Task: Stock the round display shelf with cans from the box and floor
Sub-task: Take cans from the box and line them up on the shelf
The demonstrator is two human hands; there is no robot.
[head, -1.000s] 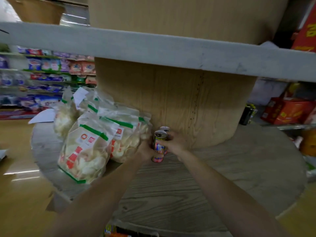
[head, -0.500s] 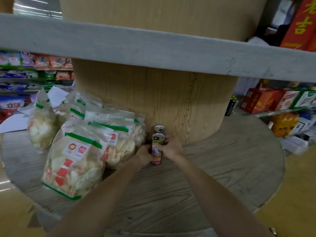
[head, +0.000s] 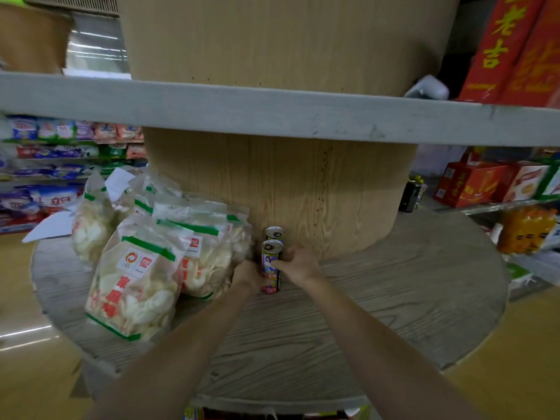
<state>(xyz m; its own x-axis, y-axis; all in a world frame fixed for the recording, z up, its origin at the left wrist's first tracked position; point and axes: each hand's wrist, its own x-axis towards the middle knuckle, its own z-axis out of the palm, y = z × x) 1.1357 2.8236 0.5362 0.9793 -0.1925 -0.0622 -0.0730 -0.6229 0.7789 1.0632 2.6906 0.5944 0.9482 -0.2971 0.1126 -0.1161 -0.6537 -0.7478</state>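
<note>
The right hand (head: 298,265) and left hand (head: 248,275) both grip the front slim printed metal can (head: 271,268), upright on the round grey wooden shelf (head: 394,298); a second can (head: 275,233) stands at twelve o'clock behind it, so I judge stocking is only begun

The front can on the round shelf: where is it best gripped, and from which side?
Grip the front can round its mid-body from the right or front. It stands upright, snack bags crowd its left and another can stands behind.
</note>
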